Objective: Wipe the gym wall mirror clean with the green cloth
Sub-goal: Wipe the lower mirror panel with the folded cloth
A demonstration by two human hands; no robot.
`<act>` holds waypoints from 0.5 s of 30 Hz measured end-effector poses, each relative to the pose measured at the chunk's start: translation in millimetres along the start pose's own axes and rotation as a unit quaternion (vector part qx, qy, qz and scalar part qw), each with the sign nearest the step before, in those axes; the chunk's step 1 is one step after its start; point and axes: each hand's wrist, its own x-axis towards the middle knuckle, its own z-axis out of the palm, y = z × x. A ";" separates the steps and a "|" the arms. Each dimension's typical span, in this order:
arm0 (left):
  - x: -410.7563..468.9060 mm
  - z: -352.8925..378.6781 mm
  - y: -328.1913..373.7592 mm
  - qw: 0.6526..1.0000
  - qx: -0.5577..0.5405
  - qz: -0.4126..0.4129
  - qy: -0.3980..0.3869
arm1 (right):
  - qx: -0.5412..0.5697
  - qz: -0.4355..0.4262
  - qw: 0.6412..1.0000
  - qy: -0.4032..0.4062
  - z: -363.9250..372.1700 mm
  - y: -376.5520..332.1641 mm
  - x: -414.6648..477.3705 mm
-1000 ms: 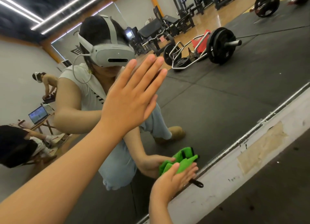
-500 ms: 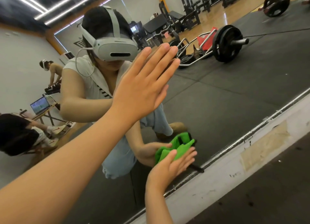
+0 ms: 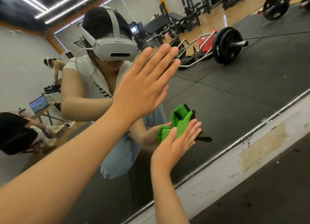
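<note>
Green cloth (image 3: 182,125) sits bunched against the mirror (image 3: 234,98), low on the glass, under the fingers of your right hand (image 3: 176,146). That hand is not clenched: its fingers lie straight and close together, pressing the cloth flat to the glass, and the thumb rests along the cloth's lower edge. The cloth's own reflection shows just above your fingertips.

Up and to the left of the cloth, your left hand (image 3: 142,89) is released, palm flat toward the mirror, fingers straight and held together, holding nothing. It looks to be touching the glass, though the contact itself is hidden behind the hand.

Just below and to the right of your right hand runs the mirror's metal bottom edge (image 3: 251,133), then a scuffed white strip of wall (image 3: 218,171), then dark floor (image 3: 271,200).

In the reflection beyond your left hand you can see a white headset (image 3: 115,49), and further right a loaded barbell (image 3: 224,46) on black mats. Far to the left of your arms, an open laptop (image 3: 39,104) stands on a small counter.
</note>
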 end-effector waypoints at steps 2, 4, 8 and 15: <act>-0.5 0.6 0.0 1.000 -0.006 -0.001 0.003 | -0.011 -0.018 1.000 -0.004 -3.2 5.1 4.1; -0.8 1.1 -0.3 1.000 -0.011 -0.003 0.006 | -0.026 -0.030 0.999 -0.017 -1.4 2.2 -9.1; -1.2 0.1 -0.7 1.000 -0.018 -0.002 0.005 | -0.050 -0.110 0.991 -0.054 10.9 -17.5 -15.5; -0.8 -3.6 -1.6 0.999 -0.050 -0.007 -0.007 | -0.066 -0.165 0.982 -0.071 5.2 -31.3 19.3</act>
